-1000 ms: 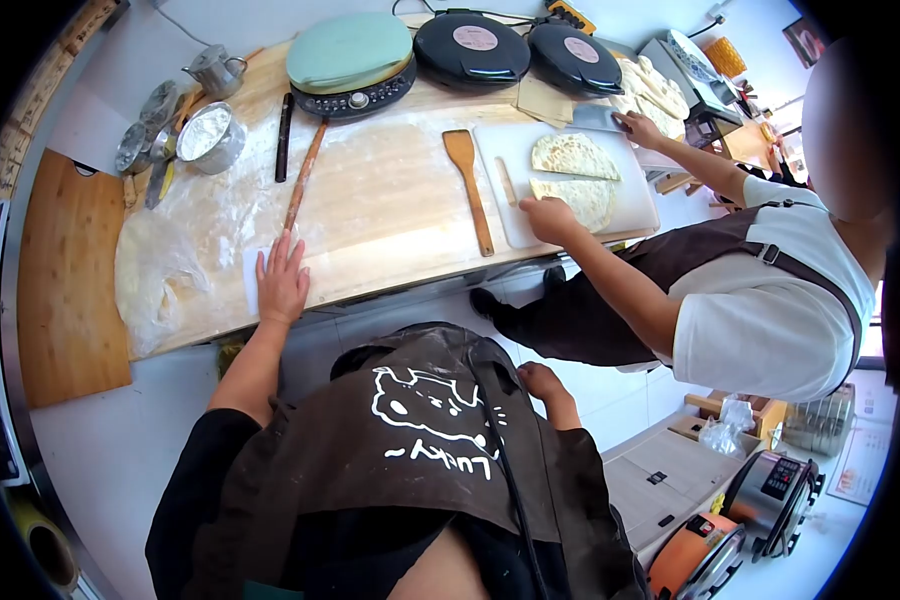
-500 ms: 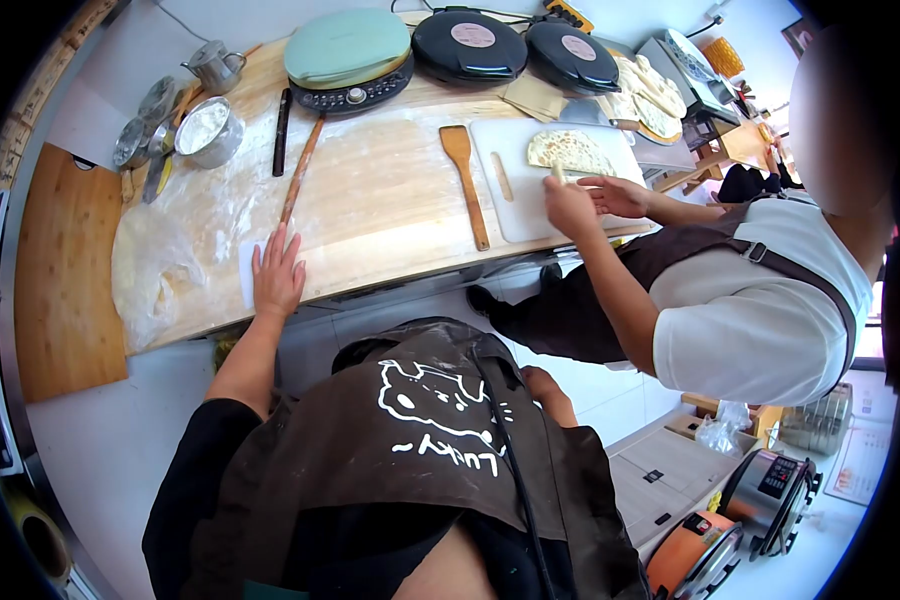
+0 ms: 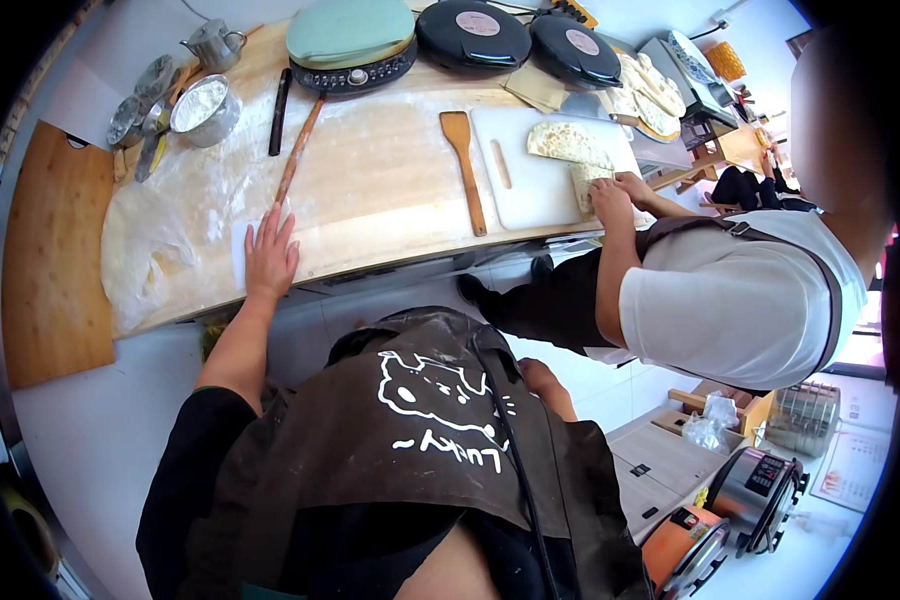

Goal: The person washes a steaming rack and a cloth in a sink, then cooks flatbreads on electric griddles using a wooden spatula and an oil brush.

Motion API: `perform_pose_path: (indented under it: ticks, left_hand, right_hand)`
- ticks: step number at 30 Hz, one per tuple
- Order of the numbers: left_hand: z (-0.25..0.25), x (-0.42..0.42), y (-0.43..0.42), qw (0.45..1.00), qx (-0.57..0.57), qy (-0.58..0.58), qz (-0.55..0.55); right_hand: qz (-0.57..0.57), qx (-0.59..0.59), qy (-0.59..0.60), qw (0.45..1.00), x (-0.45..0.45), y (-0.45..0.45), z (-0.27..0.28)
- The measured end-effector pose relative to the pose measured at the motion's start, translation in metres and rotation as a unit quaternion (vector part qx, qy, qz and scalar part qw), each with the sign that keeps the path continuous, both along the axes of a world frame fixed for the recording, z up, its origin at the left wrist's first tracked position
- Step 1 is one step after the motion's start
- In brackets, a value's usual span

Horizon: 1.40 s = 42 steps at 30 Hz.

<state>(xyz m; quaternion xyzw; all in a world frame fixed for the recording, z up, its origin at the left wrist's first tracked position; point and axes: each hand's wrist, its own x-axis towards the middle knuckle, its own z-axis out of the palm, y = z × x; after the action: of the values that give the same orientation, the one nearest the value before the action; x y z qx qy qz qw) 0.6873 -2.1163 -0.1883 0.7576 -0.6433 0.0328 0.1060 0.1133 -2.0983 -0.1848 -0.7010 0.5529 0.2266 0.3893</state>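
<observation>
My left hand (image 3: pixel 270 258) lies flat with fingers spread at the worktable's front edge, holding nothing. Its fingertips are close to the lower end of a thin wooden rolling pin (image 3: pixel 296 155); I cannot tell whether they touch. A flat white piece (image 3: pixel 239 255) shows beside the hand, partly covered by it. My right hand (image 3: pixel 542 380) is low beside my apron (image 3: pixel 440 400), its fingers hidden. At the right, a co-worker's hands (image 3: pixel 618 195) hold a folded flatbread piece (image 3: pixel 582 183) on a white cutting board (image 3: pixel 520 200), beside another folded flatbread (image 3: pixel 570 143).
A wooden spatula (image 3: pixel 463 170) lies left of the board. A dark rod (image 3: pixel 281 112) and a flour bowl (image 3: pixel 205 110) sit farther left. Along the back are a green electric griddle (image 3: pixel 350 35) and two black ones (image 3: pixel 473 35). The co-worker (image 3: pixel 740 290) stands close on my right.
The view has shifted slightly. The co-worker's hands have moved down, and a folded flatbread piece now lies under them on the board. My left hand stays flat on the table.
</observation>
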Motion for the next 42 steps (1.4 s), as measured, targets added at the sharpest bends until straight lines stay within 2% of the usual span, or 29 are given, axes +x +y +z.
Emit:
perform_pose_path:
  ticks: [7,9,12,15,21,24,27,30,33,36,39,42]
  left_hand:
    - [0.013,-0.005,0.0,1.0,0.027,0.011,0.012]
    - [0.017,-0.007,-0.002,0.999,0.046,0.006,0.024]
    - [0.011,-0.005,0.001,1.0,0.016,-0.004,0.008]
    - [0.011,-0.004,0.002,1.0,-0.01,-0.01,-0.017]
    - [0.009,-0.004,-0.001,1.0,0.023,-0.015,0.005]
    - [0.01,-0.004,-0.001,1.0,0.002,-0.006,0.004]
    - [0.004,-0.003,-0.002,1.0,0.0,-0.003,0.016]
    - [0.006,-0.003,-0.001,0.999,0.008,0.039,0.016]
    - [0.004,-0.003,-0.001,0.999,0.006,0.047,0.015]
    - [0.009,-0.003,0.001,0.998,-0.015,0.056,-0.007]
    - [0.014,-0.006,-0.001,0.998,0.001,0.06,0.009]
    - [0.013,-0.006,-0.001,0.999,0.003,0.043,0.011]
  right_hand:
    - [0.008,0.011,0.001,1.0,-0.004,0.001,-0.001]
    - [0.032,-0.003,-0.004,0.999,-0.01,0.002,-0.012]
    - [-0.018,-0.03,-0.034,0.999,-0.031,0.013,-0.05]
    - [0.034,-0.016,-0.003,0.999,-0.02,0.008,-0.028]
    - [-0.021,0.007,0.009,1.0,-0.02,0.007,-0.028]
    - [0.004,0.012,-0.002,1.0,-0.015,0.002,-0.01]
    - [-0.035,0.029,0.0,0.999,-0.014,0.0,-0.008]
    - [-0.011,0.038,0.025,0.999,-0.006,-0.006,0.003]
    - [-0.067,-0.004,-0.017,0.998,-0.024,-0.002,-0.034]
    - [-0.021,-0.022,-0.02,0.999,-0.027,-0.004,-0.037]
    - [-0.002,0.021,0.032,0.999,-0.013,-0.011,-0.014]
    - [-0.03,0.022,0.017,0.999,-0.017,-0.011,-0.02]
